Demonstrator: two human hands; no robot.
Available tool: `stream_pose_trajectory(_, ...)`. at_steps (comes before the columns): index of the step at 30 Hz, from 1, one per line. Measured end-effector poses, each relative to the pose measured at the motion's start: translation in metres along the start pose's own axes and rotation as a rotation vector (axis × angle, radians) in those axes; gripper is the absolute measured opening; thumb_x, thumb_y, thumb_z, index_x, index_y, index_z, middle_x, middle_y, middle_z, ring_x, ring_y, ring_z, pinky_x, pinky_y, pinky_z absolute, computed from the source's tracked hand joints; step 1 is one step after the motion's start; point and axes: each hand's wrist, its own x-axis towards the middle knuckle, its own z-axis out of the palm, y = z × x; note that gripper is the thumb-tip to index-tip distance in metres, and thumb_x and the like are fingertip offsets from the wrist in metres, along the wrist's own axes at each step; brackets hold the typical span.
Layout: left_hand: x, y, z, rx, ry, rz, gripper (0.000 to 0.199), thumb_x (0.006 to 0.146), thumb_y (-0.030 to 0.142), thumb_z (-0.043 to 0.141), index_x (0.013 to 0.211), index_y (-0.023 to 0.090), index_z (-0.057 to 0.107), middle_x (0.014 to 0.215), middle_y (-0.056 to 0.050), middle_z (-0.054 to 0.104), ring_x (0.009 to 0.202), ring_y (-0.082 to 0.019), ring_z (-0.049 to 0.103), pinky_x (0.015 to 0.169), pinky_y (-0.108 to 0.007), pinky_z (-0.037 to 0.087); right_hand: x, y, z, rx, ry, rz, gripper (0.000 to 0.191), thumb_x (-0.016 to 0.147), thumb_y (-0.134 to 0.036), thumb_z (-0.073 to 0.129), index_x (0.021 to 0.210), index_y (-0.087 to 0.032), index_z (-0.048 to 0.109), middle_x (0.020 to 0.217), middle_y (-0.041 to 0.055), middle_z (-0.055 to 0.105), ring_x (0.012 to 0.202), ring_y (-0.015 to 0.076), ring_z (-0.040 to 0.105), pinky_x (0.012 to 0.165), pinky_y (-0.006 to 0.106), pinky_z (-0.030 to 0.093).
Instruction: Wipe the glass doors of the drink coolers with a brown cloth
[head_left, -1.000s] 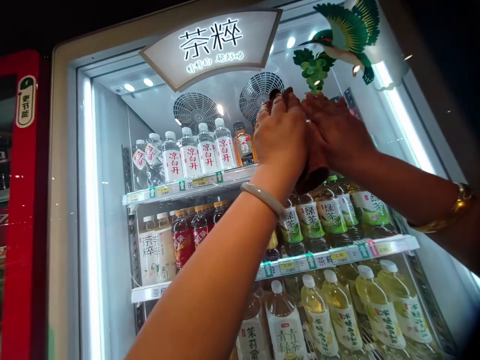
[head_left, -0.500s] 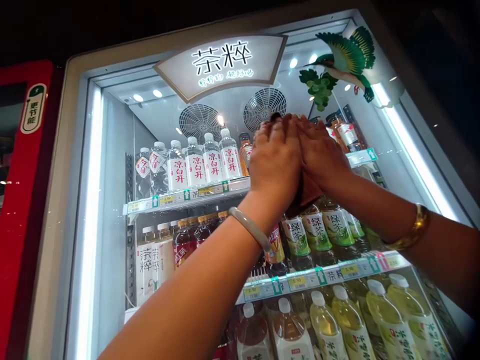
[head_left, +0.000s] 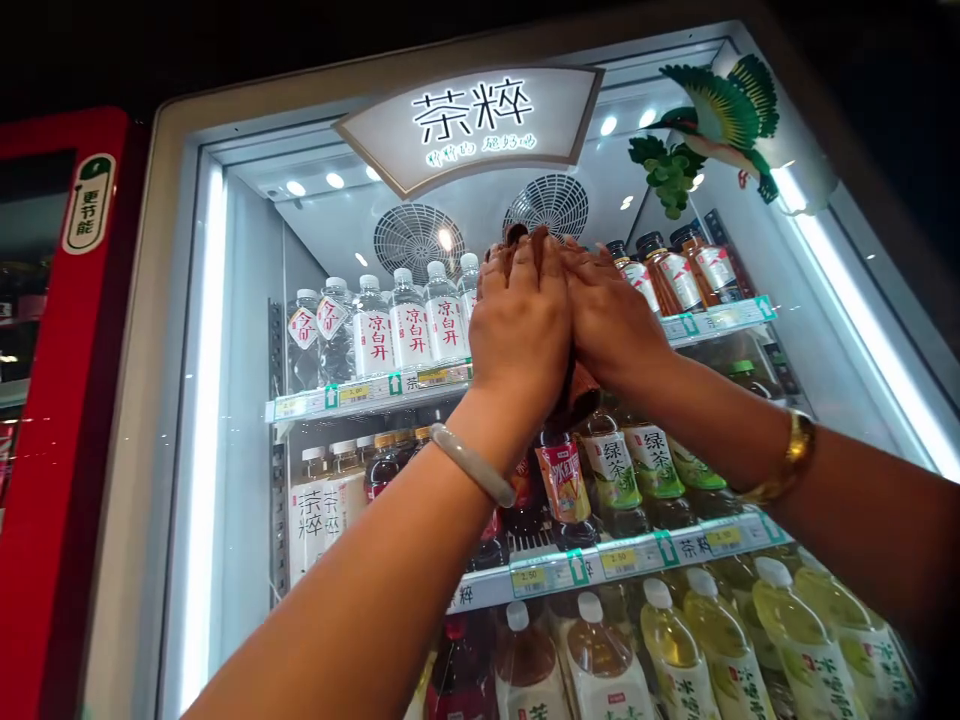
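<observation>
Side by side, my left hand (head_left: 521, 320) and my right hand (head_left: 615, 315) press a brown cloth (head_left: 583, 392) against the glass door of a lit drinks fridge. Their fingers point upward and lie close together over the cloth. Most of the cloth is hidden under both hands; a fold hangs below the palms and a dark bit shows above the fingertips. Through the glass, the upper shelf holds water bottles (head_left: 409, 325) to the left of my hands and amber bottles (head_left: 679, 270) to the right. A grey bangle circles my left wrist, a gold one my right.
A fan-shaped lit sign (head_left: 472, 130) and a green bird decoration (head_left: 720, 115) are at the top of the fridge. Lower shelves hold green tea bottles (head_left: 615, 465) and pale yellow drinks (head_left: 682, 650). A red cabinet (head_left: 56, 560) stands on the left.
Both hands, with the cloth under them, have slid left across the glass, uncovering amber bottles and covering part of a water bottle. The view has shifted slightly left.
</observation>
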Motion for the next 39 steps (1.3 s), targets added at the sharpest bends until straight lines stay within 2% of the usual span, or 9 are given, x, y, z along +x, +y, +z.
stream_pose_trajectory(6, -0.017, -0.031, -0.022, 0.021, -0.046, 0.015, 0.055, 0.104, 0.012, 0.039, 0.157, 0.022, 0.052, 0.160, -0.014, 0.056, 0.149, -0.034, 0.052, 0.124, -0.057, 0.045, -0.002, -0.018, 0.006, -0.005, 0.023, -0.062, 0.057, 0.104, -0.024, 0.038, 0.159, -0.011, 0.048, 0.169, 0.0133, 0.043, 0.161, 0.0304, 0.035, 0.137, 0.058, 0.018)
stream_pose_trajectory(11, -0.018, -0.033, -0.025, 0.052, -0.039, -0.049, 0.054, 0.103, 0.010, 0.039, 0.155, 0.014, 0.053, 0.160, -0.019, 0.055, 0.152, -0.036, 0.048, 0.127, -0.057, 0.041, 0.004, -0.040, 0.018, 0.057, 0.044, -0.084, 0.058, 0.105, -0.021, 0.032, 0.161, -0.020, 0.046, 0.167, 0.0069, 0.047, 0.160, 0.0251, 0.038, 0.137, 0.053, 0.024)
stream_pose_trajectory(15, -0.027, -0.054, -0.041, 0.049, -0.082, 0.025, 0.055, 0.104, 0.011, 0.042, 0.157, 0.022, 0.052, 0.161, -0.014, 0.055, 0.150, -0.033, 0.051, 0.126, -0.056, 0.043, 0.003, -0.046, 0.020, 0.041, 0.022, -0.079, 0.059, 0.104, -0.025, 0.038, 0.162, -0.017, 0.044, 0.169, 0.0105, 0.044, 0.161, 0.0281, 0.036, 0.137, 0.056, 0.023)
stream_pose_trajectory(18, -0.035, -0.074, -0.055, 0.082, -0.090, -0.033, 0.054, 0.103, 0.011, 0.045, 0.155, 0.021, 0.055, 0.160, -0.015, 0.056, 0.145, -0.035, 0.055, 0.122, -0.058, 0.048, 0.006, -0.055, 0.022, 0.013, 0.007, -0.076, 0.058, 0.104, -0.027, 0.037, 0.160, -0.016, 0.046, 0.170, 0.0100, 0.042, 0.161, 0.0275, 0.034, 0.137, 0.056, 0.020)
stream_pose_trajectory(24, -0.039, -0.076, -0.056, 0.055, -0.056, -0.041, 0.056, 0.102, 0.010, 0.045, 0.156, 0.023, 0.052, 0.160, -0.011, 0.057, 0.150, -0.031, 0.050, 0.128, -0.056, 0.040, 0.020, -0.094, 0.033, -0.001, -0.036, -0.024, 0.061, 0.103, -0.017, 0.030, 0.161, 0.000, 0.040, 0.171, 0.0176, 0.036, 0.163, 0.0284, 0.030, 0.138, 0.047, 0.018)
stream_pose_trajectory(28, -0.049, -0.105, -0.069, 0.026, -0.083, -0.057, 0.055, 0.102, 0.014, 0.044, 0.155, 0.026, 0.055, 0.160, -0.010, 0.057, 0.146, -0.033, 0.053, 0.124, -0.055, 0.043, 0.016, -0.096, 0.036, 0.027, -0.017, -0.084, 0.059, 0.105, -0.023, 0.034, 0.162, -0.011, 0.042, 0.172, 0.0108, 0.037, 0.162, 0.0269, 0.032, 0.138, 0.051, 0.019)
stream_pose_trajectory(32, -0.056, -0.127, -0.075, -0.024, 0.009, -0.114, 0.057, 0.101, 0.014, 0.045, 0.154, 0.030, 0.055, 0.159, -0.008, 0.058, 0.144, -0.035, 0.054, 0.122, -0.059, 0.044, 0.020, -0.105, 0.044, 0.060, 0.019, -0.098, 0.061, 0.104, -0.024, 0.039, 0.165, -0.025, 0.038, 0.171, 0.0031, 0.040, 0.162, 0.0265, 0.033, 0.137, 0.057, 0.021)
stream_pose_trajectory(36, -0.060, -0.118, -0.069, -0.039, 0.007, -0.079, 0.055, 0.102, 0.014, 0.042, 0.155, 0.022, 0.054, 0.161, -0.013, 0.055, 0.150, -0.036, 0.049, 0.127, -0.062, 0.037, 0.029, -0.129, 0.053, 0.083, -0.008, -0.104, 0.063, 0.103, -0.019, 0.036, 0.166, -0.021, 0.037, 0.172, 0.0047, 0.038, 0.162, 0.0265, 0.033, 0.138, 0.055, 0.020)
stream_pose_trajectory(39, -0.067, -0.131, -0.080, 0.023, -0.051, -0.055, 0.053, 0.102, 0.016, 0.045, 0.153, 0.022, 0.056, 0.161, -0.013, 0.055, 0.149, -0.035, 0.050, 0.128, -0.058, 0.037, 0.027, -0.138, 0.055, 0.080, -0.006, -0.103, 0.060, 0.104, -0.021, 0.035, 0.164, -0.019, 0.040, 0.172, 0.0064, 0.039, 0.162, 0.0262, 0.033, 0.138, 0.054, 0.020)
